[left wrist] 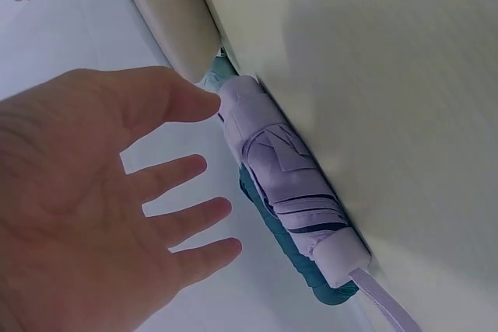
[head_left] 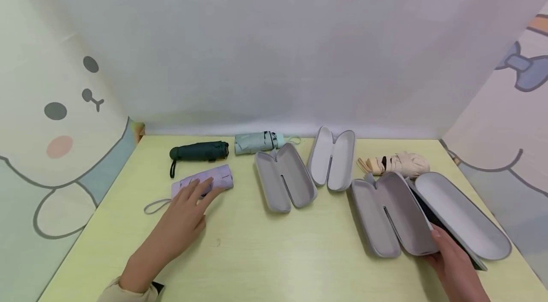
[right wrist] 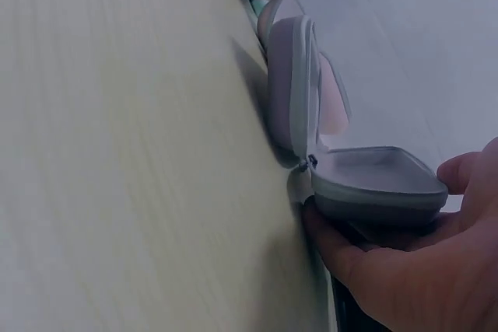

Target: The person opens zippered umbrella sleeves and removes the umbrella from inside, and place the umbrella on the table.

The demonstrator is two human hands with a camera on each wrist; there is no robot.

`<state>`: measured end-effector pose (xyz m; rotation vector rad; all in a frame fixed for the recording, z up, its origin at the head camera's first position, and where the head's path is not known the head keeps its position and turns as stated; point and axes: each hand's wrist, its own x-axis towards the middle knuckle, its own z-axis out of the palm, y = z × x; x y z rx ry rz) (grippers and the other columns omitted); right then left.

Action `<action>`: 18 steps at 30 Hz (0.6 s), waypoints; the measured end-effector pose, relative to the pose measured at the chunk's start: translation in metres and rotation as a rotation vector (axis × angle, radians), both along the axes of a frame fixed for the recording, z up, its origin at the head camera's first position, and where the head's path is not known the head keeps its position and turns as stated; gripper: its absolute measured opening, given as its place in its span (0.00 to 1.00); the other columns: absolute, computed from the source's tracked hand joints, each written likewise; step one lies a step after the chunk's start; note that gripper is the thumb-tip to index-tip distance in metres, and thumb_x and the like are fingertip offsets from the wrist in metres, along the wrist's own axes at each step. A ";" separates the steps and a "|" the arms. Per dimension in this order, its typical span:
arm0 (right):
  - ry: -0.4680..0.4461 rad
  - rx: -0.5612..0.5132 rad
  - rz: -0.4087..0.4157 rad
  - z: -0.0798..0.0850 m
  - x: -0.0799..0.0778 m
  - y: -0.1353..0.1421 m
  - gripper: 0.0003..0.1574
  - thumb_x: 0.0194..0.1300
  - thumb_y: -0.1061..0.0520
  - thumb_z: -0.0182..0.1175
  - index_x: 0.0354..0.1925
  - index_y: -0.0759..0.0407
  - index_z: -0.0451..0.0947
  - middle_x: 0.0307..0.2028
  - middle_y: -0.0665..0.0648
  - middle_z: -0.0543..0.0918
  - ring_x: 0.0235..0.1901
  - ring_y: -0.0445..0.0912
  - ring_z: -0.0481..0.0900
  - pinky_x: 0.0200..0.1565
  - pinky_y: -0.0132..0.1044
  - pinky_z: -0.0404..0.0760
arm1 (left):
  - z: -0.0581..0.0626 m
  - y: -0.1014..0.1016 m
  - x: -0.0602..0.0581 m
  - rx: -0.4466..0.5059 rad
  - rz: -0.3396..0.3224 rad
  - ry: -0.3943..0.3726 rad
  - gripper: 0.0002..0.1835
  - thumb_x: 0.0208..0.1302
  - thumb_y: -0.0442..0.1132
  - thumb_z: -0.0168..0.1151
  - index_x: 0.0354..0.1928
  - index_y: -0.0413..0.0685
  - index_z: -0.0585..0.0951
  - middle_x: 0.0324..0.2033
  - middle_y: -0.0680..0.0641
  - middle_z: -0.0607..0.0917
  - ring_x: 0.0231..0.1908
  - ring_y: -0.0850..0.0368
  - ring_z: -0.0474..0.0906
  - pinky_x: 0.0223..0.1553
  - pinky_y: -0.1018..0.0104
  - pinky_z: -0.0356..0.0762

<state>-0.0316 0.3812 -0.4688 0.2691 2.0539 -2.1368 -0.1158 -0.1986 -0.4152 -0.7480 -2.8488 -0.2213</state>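
My left hand [head_left: 181, 219] reaches over a folded lilac umbrella [head_left: 222, 177] with a wrist loop. In the left wrist view its fingers are extended and spread, and the thumb tip is close to the umbrella's end; whether it touches cannot be told. My right hand [head_left: 454, 259] pinches the edge of a grey hard-shell zip case [head_left: 371, 216], which lies unfolded into two hollow halves. The right wrist view shows thumb and fingers around one raised half [right wrist: 377, 207], while the other half [right wrist: 288, 87] stands at an angle to it.
Behind the lilac umbrella lie a dark green umbrella [head_left: 199, 151] and a pale mint umbrella [head_left: 252, 142]. Two more unfolded cases, one grey [head_left: 274, 183] and one whitish [head_left: 321, 159], sit mid-table. A beige umbrella [head_left: 408, 164] and a long pale case [head_left: 462, 216] are at right.
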 end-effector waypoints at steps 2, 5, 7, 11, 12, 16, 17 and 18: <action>-0.052 0.038 -0.020 0.000 0.001 0.001 0.22 0.80 0.46 0.36 0.68 0.34 0.56 0.51 0.24 0.65 0.47 0.14 0.67 0.43 0.18 0.75 | 0.001 0.000 0.002 -0.002 0.005 -0.013 0.38 0.56 0.26 0.58 0.71 0.56 0.67 0.68 0.40 0.69 0.67 0.35 0.65 0.66 0.38 0.63; -0.067 0.064 -0.033 0.000 0.004 0.001 0.23 0.80 0.46 0.37 0.68 0.33 0.58 0.52 0.23 0.65 0.47 0.14 0.67 0.42 0.18 0.75 | 0.002 0.000 0.006 0.003 0.006 -0.020 0.38 0.55 0.26 0.57 0.70 0.55 0.68 0.68 0.40 0.70 0.68 0.35 0.65 0.66 0.38 0.62; -0.052 0.190 -0.033 0.002 0.007 -0.001 0.25 0.80 0.45 0.37 0.71 0.37 0.59 0.52 0.22 0.65 0.46 0.12 0.65 0.41 0.17 0.74 | 0.003 0.000 0.009 0.006 0.006 -0.017 0.37 0.54 0.26 0.57 0.69 0.55 0.69 0.67 0.40 0.71 0.67 0.36 0.65 0.66 0.39 0.62; 0.021 0.654 -0.040 0.011 0.014 -0.014 0.33 0.79 0.43 0.37 0.75 0.53 0.55 0.59 0.31 0.67 0.47 0.07 0.57 0.40 0.12 0.67 | 0.003 0.001 0.017 0.009 0.013 -0.007 0.35 0.54 0.28 0.61 0.66 0.55 0.71 0.66 0.40 0.71 0.67 0.36 0.65 0.66 0.39 0.62; 0.042 0.772 -0.045 0.015 0.015 -0.019 0.34 0.79 0.43 0.37 0.75 0.56 0.54 0.62 0.37 0.68 0.46 0.06 0.55 0.39 0.11 0.65 | 0.004 0.001 0.019 0.000 0.020 -0.007 0.35 0.55 0.29 0.63 0.66 0.56 0.71 0.67 0.41 0.71 0.67 0.37 0.65 0.65 0.39 0.62; 0.251 1.016 -0.092 0.027 0.019 -0.040 0.31 0.78 0.51 0.45 0.73 0.60 0.59 0.62 0.68 0.72 0.50 0.09 0.52 0.45 0.07 0.56 | 0.005 0.007 0.032 -0.051 0.044 0.003 0.36 0.55 0.36 0.68 0.67 0.58 0.70 0.67 0.42 0.70 0.67 0.39 0.64 0.63 0.38 0.64; 0.323 1.039 -0.104 0.030 0.020 -0.045 0.30 0.77 0.54 0.47 0.72 0.62 0.59 0.61 0.71 0.72 0.54 0.11 0.53 0.49 0.07 0.54 | 0.005 0.008 0.036 -0.064 0.050 0.006 0.36 0.55 0.38 0.69 0.68 0.58 0.69 0.68 0.42 0.70 0.66 0.39 0.64 0.63 0.38 0.64; 0.402 1.060 -0.112 0.033 0.020 -0.051 0.30 0.76 0.57 0.49 0.71 0.62 0.60 0.60 0.71 0.72 0.58 0.14 0.53 0.54 0.08 0.50 | 0.005 0.010 0.041 -0.079 0.060 0.004 0.36 0.56 0.40 0.69 0.68 0.58 0.69 0.68 0.43 0.69 0.67 0.39 0.63 0.63 0.37 0.64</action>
